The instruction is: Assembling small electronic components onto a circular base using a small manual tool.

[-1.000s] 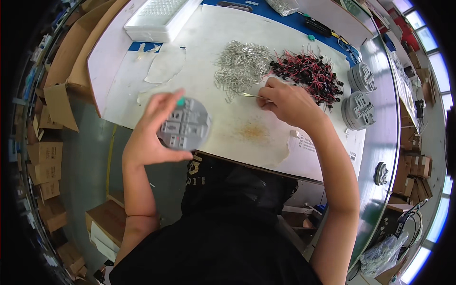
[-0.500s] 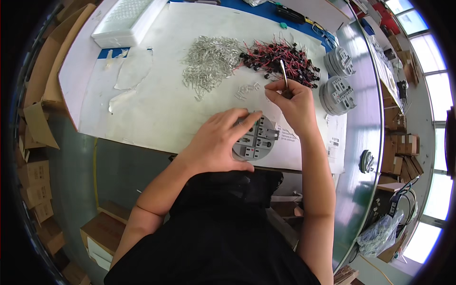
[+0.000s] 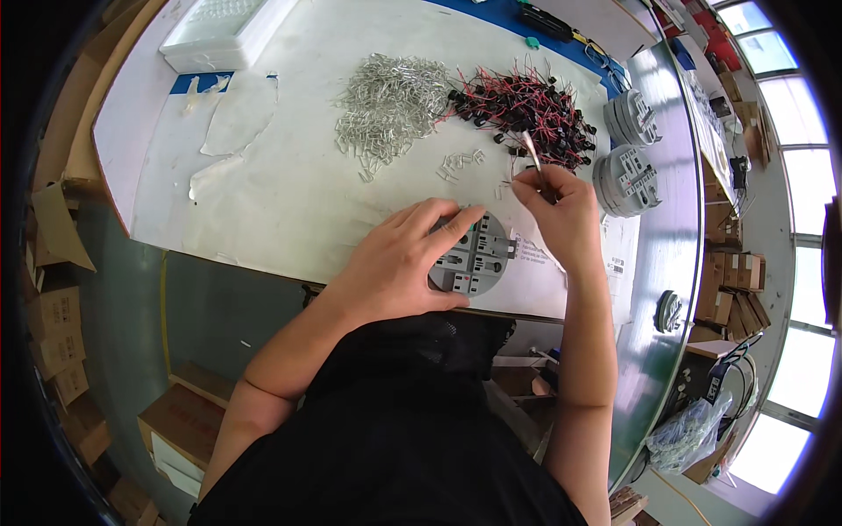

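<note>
Grey and round, the disc (image 3: 474, 257) lies at the near edge of the white table (image 3: 289, 193), and we see the left hand (image 3: 399, 263) spread flat over its left side, fingers wide. The right hand (image 3: 561, 215) is pinched shut on tweezers (image 3: 533, 156), just beside the disc. Beyond them lie a pile of metal clips (image 3: 390, 110) and red-wired parts (image 3: 526, 110).

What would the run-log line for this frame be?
left hand: flat on round grey disc, white table | right hand: holds tweezers, tip by red-wired parts pile | beyond: metal clip heap
</note>
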The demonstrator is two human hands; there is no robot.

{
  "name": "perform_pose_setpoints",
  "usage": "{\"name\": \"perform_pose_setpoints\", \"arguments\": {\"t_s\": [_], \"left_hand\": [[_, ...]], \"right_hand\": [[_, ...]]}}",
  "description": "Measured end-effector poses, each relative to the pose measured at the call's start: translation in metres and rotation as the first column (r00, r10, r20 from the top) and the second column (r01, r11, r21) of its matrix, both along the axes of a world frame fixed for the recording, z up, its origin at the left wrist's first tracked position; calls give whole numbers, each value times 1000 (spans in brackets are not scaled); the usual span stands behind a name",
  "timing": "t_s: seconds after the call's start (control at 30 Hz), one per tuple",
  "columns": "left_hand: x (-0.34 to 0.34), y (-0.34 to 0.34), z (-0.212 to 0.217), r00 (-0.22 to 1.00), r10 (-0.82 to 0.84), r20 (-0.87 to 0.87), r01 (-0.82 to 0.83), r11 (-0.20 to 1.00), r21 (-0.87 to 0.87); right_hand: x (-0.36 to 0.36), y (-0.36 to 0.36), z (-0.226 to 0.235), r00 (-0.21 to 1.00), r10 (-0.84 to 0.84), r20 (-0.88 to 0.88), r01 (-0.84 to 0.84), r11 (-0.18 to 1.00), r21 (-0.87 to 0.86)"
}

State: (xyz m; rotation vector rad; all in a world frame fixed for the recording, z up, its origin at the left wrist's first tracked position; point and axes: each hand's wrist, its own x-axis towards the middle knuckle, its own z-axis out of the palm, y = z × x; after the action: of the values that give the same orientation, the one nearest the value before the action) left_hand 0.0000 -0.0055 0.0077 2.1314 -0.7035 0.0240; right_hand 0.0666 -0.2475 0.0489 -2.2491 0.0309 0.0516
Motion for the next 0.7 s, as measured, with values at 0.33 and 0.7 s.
{"name": "perform_pose_setpoints", "arguments": {"t_s": [0.33,0.7], "left_hand": [[2,0,3,998,18,-52,-18,1000,3],[1,1,2,999,23,-47,-23,1000,5]], "right_hand": [[-26,13,2,972,68,-225,-12,970,242],[-28,16,-6,989,91,-120,-80,993,89]]}}
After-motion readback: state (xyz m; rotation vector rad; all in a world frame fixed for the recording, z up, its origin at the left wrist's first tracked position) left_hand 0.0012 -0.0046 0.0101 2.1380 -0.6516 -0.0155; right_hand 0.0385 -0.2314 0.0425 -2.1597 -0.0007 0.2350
